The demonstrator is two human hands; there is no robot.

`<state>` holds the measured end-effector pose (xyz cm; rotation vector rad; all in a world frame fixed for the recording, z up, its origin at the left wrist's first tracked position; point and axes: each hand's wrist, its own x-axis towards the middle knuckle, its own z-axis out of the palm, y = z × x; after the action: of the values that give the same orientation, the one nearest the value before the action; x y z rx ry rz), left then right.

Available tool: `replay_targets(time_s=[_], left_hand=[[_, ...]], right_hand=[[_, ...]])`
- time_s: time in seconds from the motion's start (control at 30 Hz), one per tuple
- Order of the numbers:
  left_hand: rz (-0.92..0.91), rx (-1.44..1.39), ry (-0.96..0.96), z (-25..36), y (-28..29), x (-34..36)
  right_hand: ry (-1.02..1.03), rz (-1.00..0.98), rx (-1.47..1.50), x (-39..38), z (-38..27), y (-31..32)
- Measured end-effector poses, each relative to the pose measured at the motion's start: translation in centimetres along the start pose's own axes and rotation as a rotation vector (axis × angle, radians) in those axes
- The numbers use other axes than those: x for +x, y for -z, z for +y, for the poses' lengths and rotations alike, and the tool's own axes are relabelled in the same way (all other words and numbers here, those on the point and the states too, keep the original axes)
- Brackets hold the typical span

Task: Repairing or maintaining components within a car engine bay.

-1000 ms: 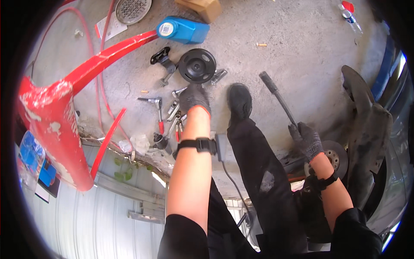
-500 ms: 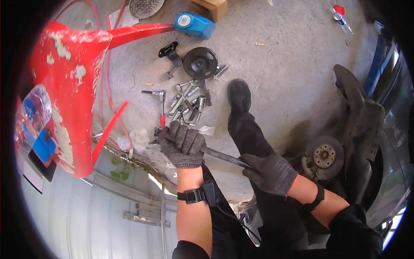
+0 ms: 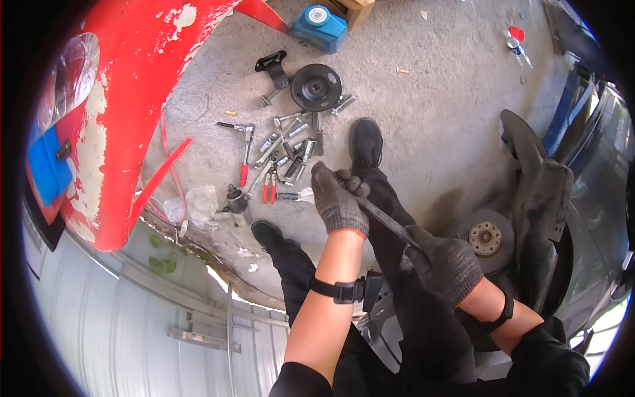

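A dark grey metal bar slants between my two gloved hands, over my legs. My left hand is closed around its upper left end, and my right hand grips the lower right part. Both ends are hidden in the gloves, so I cannot tell what tool it is. Beyond my left hand, several sockets and wrenches lie in a heap on the concrete. Beside them are red-handled pliers and a ratchet with a red grip. Farther off rests a round black pulley.
A worn red stool stands at the left, with a blue bottle near its leg. To the right are a brake disc and the grey car body. A black bracket lies near the pulley.
Both hands and the bar have moved to the right in view, and my left hand has shifted along the bar. The pliers and a dark cylindrical part, hidden before, now show.
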<state>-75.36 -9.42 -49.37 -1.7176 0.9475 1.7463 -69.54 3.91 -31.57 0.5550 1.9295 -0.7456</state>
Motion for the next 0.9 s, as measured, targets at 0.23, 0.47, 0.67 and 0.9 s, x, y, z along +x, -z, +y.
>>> replay_targets(time_s=[0.23, 0.47, 0.67, 0.9], left_hand=[[-0.014, 0.141, 0.229, -1.2, 5.7, 0.7], [-0.108, 0.923, -0.127, 2.7, 13.0, 6.1], [-0.116, 0.531, 0.026, 5.4, 12.5, 6.0], [-0.605, 0.079, 0.012, 10.7, 11.4, 2.5]], right_hand=[[-0.035, -0.102, -0.247, 1.7, -1.3, -2.4], [-0.097, 0.017, -0.104, 4.1, 2.2, -0.9], [0.056, 0.134, 0.114, 2.1, 5.7, -0.1], [-0.098, -0.455, 0.833, 1.9, 4.0, -1.6]])
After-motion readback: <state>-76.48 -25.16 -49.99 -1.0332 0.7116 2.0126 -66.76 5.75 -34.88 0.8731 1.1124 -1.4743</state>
